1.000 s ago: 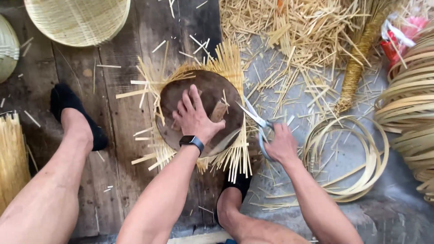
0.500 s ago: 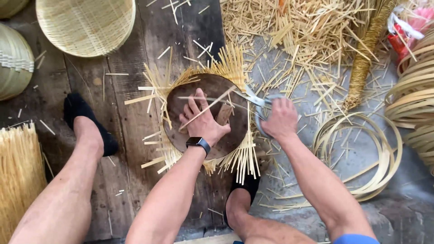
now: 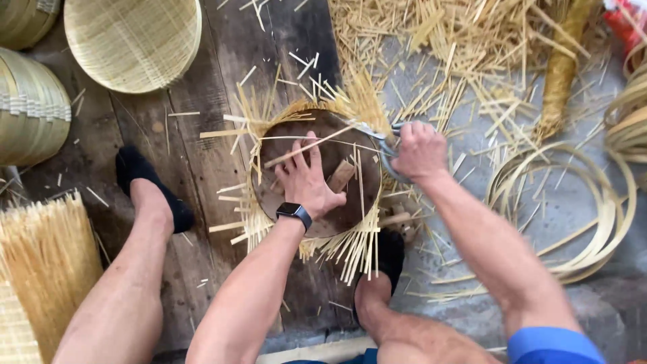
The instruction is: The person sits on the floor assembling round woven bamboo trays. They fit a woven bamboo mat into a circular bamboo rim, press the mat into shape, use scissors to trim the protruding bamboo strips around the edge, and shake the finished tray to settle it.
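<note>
Your right hand hides the scissors' handles; your left hand covers part of the round mould; frame edges crop the baskets.

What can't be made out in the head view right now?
- Scissors: handles hidden inside the right hand; blade tips lost among the bamboo strips.
- Dark round mould: its middle is covered by the left hand, its rim by strips.
- Red item: cut off by the top right edge, kind unclear.
- Stacked baskets: cut by the left edge.
</note>
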